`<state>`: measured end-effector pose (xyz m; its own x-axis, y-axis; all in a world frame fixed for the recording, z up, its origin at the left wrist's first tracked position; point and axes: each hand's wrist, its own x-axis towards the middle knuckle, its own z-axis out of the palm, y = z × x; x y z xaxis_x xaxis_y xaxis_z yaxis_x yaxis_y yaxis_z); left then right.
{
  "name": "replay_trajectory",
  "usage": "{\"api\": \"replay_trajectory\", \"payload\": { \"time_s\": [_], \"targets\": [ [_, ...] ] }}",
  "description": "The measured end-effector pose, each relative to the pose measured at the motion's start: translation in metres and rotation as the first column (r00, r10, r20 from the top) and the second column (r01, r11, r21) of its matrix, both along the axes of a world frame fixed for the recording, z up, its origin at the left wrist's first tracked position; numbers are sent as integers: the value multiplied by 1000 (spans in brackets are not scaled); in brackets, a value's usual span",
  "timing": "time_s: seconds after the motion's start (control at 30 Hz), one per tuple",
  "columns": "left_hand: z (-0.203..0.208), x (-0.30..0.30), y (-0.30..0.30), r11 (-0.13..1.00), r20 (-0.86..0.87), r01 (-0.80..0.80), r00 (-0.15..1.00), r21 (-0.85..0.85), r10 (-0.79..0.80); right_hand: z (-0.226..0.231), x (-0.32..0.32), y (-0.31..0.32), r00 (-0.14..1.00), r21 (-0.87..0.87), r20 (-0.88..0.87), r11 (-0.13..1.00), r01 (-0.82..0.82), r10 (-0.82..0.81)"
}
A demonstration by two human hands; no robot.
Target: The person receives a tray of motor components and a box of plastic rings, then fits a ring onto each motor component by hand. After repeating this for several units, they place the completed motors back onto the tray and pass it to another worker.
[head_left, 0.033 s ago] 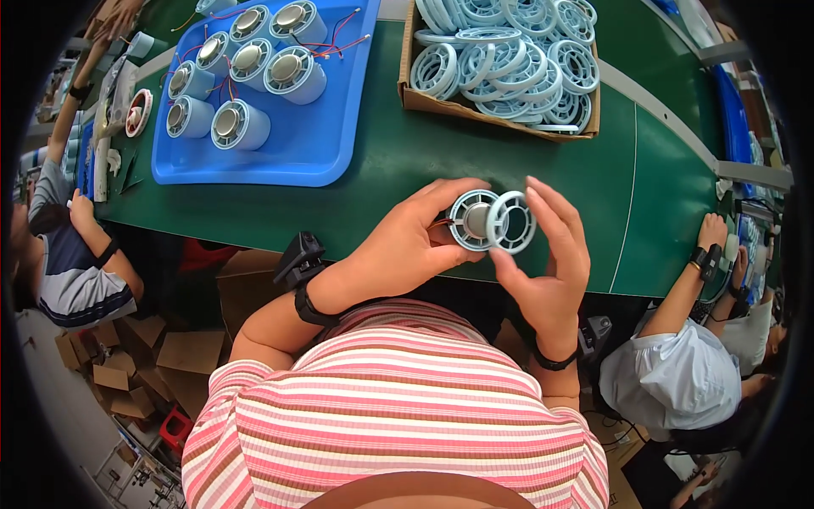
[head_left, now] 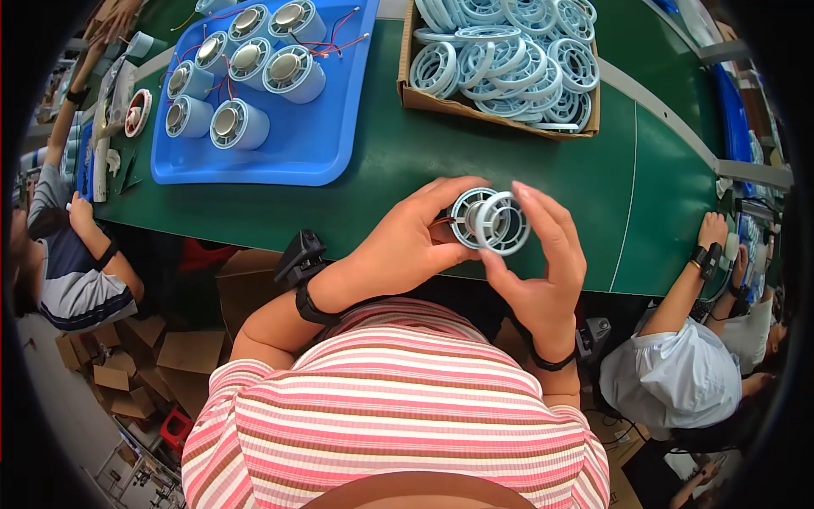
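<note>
**My right hand holds a ring that is not yet seated on the unit in my left**

My right hand [head_left: 551, 267] pinches a pale blue spoked ring [head_left: 481, 229] by its edge, thumb below and fingers above, just right of the centre of the frame. My left hand [head_left: 417, 229] is closed around a round motor-like unit [head_left: 465, 217], its silver disc and slotted face turned toward the ring, with thin reddish wires [head_left: 440, 222] coming out on the left side.

As I judge it, these two parts are picked up and brought together, but not joined: the ring stands askew and off to the right, covering only part of the face. From this angle I can't tell whether their rims touch or a small gap remains.

On the blue tray [head_left: 254, 172] at the upper left of the frame, eight similar units [head_left: 241, 127] stand with silver discs showing and several wires trailing loose. In the cardboard box [head_left: 458, 111] at the upper centre-right, many more loose rings [head_left: 509, 72] lie heaped up to the rim. Only the pair in my hands is being handled on my stretch of green bench [head_left: 381, 161].
</note>
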<state>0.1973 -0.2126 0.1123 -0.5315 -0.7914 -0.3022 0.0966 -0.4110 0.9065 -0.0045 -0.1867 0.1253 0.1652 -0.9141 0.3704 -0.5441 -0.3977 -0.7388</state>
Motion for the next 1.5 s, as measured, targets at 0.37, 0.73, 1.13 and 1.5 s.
{"api": "replay_trajectory", "payload": {
  "time_s": [0.37,0.73,1.13,1.5],
  "targets": [
    [-4,1,-5,997,0,20,1000,-77,-20,9,19,-3,999,28,-29,999,-25,26],
    [-22,15,-9,992,-328,78,944,98,-42,4,20,-7,999,76,-42,997,-17,20],
    [-9,12,-17,937,-248,195,961,289,-124,-5,14,5,1000,30,28,1000,-5,5],
    [21,35,-3,803,363,-17,886,-596,289,-15,8,-1,967,-80,-252,997,19,-39]
  ]
}}
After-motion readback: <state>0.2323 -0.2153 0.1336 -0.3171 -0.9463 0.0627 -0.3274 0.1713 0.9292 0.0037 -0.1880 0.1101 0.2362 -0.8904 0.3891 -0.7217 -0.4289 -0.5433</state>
